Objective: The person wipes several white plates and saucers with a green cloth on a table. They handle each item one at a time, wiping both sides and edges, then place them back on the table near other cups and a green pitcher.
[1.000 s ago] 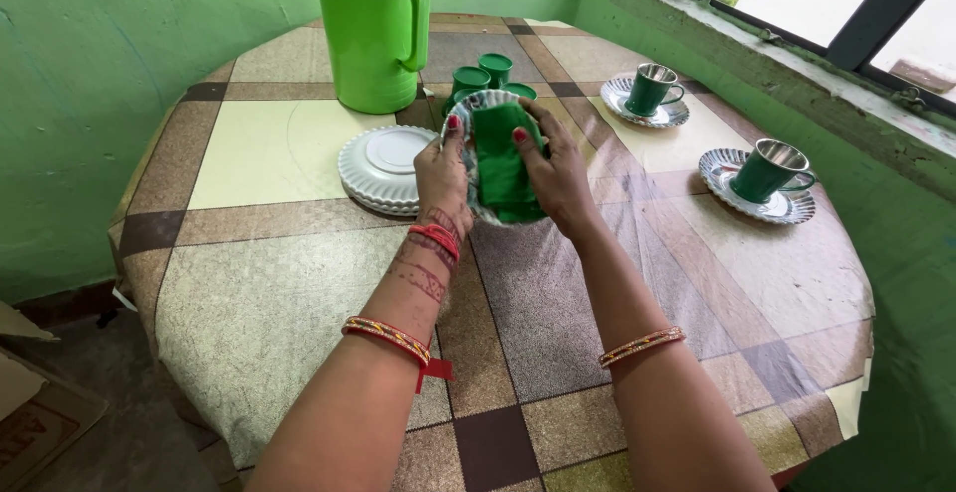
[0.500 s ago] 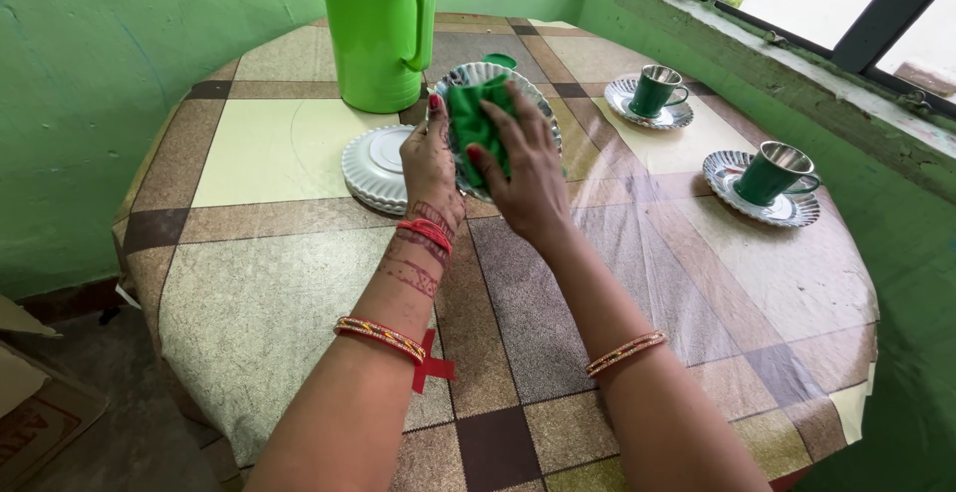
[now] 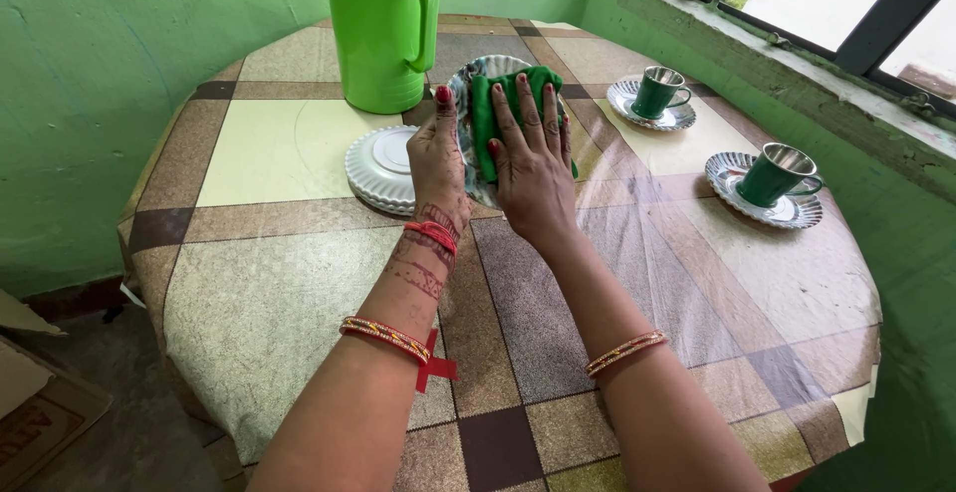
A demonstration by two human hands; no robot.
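Head view, looking down at a round table (image 3: 299,283) covered in a checked cloth of brown, cream and grey squares, with the tall green jug (image 3: 378,29) at its far side as the landmark. Just in front of the jug and a little to its right, the left hand (image 3: 438,158) holds a silver plate (image 3: 460,94) up off the table, tilted so its face turns toward the camera; the fingers are closed on the plate's left rim, the thumb lying on the near face. The right hand (image 3: 533,158) lies flat against the plate's face with fingers spread and straight, pressing a folded green cloth (image 3: 485,119) onto it; the cloth covers most of the plate's middle and its top edge peeks out above the fingertips. So the right hand is not curled round anything, only pushing the cloth against the plate.

In front of the jug and slightly to its left, a stack of white plates (image 3: 378,168) rests on the table, just beside the left hand. Well to the right of the jug, near the window side, a green cup (image 3: 657,91) stands on a silver saucer (image 3: 625,104). Nearer the camera on that side, a second green cup (image 3: 772,173) stands on its own saucer (image 3: 727,168).
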